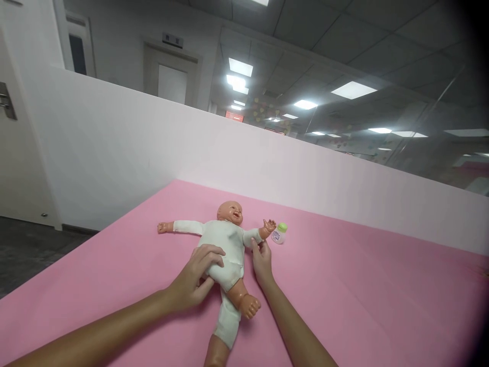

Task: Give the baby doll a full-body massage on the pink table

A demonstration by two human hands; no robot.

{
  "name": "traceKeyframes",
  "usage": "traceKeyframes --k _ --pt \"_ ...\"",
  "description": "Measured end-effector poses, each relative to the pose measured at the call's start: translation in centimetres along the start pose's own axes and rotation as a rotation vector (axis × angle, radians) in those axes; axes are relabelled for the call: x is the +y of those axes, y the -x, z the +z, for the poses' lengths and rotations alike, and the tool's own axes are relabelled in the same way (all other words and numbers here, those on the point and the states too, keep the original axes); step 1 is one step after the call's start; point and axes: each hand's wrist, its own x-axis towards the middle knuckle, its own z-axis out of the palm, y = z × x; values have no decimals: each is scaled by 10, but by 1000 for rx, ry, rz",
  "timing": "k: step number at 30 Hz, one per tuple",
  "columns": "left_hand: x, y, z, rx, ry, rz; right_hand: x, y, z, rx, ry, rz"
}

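Observation:
A baby doll (221, 237) with a white cloth body lies on its back on the pink tabletop (328, 290), head toward the far wall and arms spread. My left hand (198, 272) curls around the doll's hip and lower belly, its fingers on top and the thumb low at the side. At the doll's arm on the right, my right hand (262, 260) pinches the white upper-arm cloth between thumb and fingers. Just beyond that arm's plastic hand stands a small clear bottle (279, 235) with a green cap and a printed label.
A white partition wall (244, 158) runs along the table's far edge. On the left are a door (23, 153) with a metal handle and a dark floor (34, 250). Ceiling lights show above the partition.

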Motion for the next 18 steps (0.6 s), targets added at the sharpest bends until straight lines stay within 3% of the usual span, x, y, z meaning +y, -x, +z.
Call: traceKeyframes --k 3,6,11,18 --pt "-1 -2 -2 76 16 -20 -1 1 1 -16 9 -25" --pt "-4 -5 -4 127 -5 -19 -6 5 4 -85 77 -138" --pt "-5 -7 -4 76 -54 -26 -6 9 4 -192 257 -335" --pt "-3 -5 -3 62 -148 -19 -2 8 1 -223 282 -337"
